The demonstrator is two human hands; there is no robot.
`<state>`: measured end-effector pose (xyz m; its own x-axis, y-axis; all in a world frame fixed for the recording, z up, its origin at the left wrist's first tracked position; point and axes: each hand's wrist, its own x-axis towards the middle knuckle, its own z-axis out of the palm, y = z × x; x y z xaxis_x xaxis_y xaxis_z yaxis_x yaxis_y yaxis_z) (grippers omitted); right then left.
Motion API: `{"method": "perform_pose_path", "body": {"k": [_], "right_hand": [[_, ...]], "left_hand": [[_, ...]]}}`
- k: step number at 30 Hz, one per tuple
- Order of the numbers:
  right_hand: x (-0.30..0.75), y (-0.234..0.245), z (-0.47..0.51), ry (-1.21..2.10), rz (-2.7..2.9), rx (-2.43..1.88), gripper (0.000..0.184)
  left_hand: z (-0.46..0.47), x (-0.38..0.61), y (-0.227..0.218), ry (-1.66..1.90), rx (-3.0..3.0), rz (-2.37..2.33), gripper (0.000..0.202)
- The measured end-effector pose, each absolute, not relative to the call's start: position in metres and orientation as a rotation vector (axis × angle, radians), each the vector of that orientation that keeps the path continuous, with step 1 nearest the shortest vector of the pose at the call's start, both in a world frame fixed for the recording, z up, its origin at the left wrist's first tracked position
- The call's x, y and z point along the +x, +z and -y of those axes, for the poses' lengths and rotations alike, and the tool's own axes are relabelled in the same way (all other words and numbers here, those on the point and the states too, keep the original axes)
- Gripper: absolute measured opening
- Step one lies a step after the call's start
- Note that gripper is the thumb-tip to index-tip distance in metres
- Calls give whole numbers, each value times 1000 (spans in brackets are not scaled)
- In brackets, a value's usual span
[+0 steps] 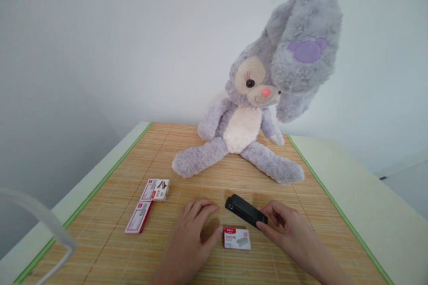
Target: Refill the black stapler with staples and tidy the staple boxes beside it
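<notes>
A black stapler (245,210) lies on the bamboo mat (187,156) near the front. My right hand (286,228) touches its near right end with the fingertips; whether it grips the stapler I cannot tell. My left hand (192,236) rests flat on the mat, fingers apart, its thumb beside a small red-and-white staple box (236,238) that lies just in front of the stapler. Nothing is in my left hand.
A grey plush rabbit (254,116) sits at the back of the mat against the white wall. Two more staple boxes (155,189) (138,217) lie at the left. The mat covers a pale table (361,196). A blurred pale strap (43,220) crosses the lower left.
</notes>
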<state>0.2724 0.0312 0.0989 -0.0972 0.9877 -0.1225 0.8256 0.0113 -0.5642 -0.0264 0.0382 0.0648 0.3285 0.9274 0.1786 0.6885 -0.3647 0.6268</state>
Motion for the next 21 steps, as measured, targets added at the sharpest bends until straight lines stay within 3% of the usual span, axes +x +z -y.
{"method": "perform_pose_path", "body": {"k": [5,11,15,19,21], "right_hand": [[275,83,-21,785,1905,-1913,20],[264,83,-17,820,1804,-1917,18],[257,80,-13,870,1767,-1864,40],[248,76,-7,969,1716,-1823,49],[245,74,-4,1007,1697,-1812,51]], "left_hand": [[-29,-10,79,605,2157,-1239,66],[-27,10,78,605,2144,-1255,59],[-25,13,71,573,2184,-1423,62],[-21,12,74,534,2127,-1572,50],[-19,9,80,461,2074,-1578,61]]}}
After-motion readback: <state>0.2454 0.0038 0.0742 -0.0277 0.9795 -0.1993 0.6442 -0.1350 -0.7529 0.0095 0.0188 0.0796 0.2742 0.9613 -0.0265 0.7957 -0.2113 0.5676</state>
